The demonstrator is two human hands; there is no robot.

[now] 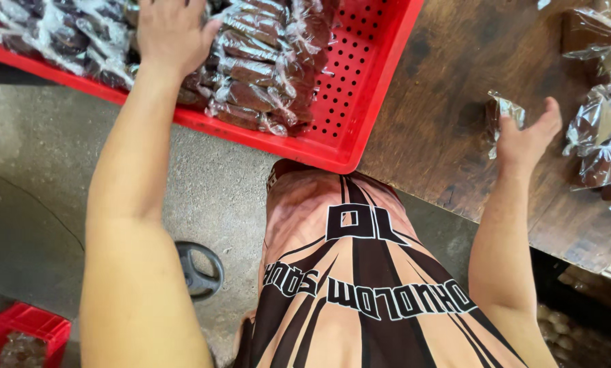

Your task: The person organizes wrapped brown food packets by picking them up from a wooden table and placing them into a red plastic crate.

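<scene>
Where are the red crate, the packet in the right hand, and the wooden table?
red crate (360, 102), head view, bare perforated floor.
packet (504, 112), head view, crinkled clear wrap above the right hand (527, 140).
wooden table (449, 75), head view, bare top.

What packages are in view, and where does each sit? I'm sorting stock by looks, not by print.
Clear wrapped dark brown packs: rows in the red perforated crate, left hand resting on them.
Single clear pack: on the wooden table, in the right hand.
Clear brown packs: piled at the table's right edge.
</scene>
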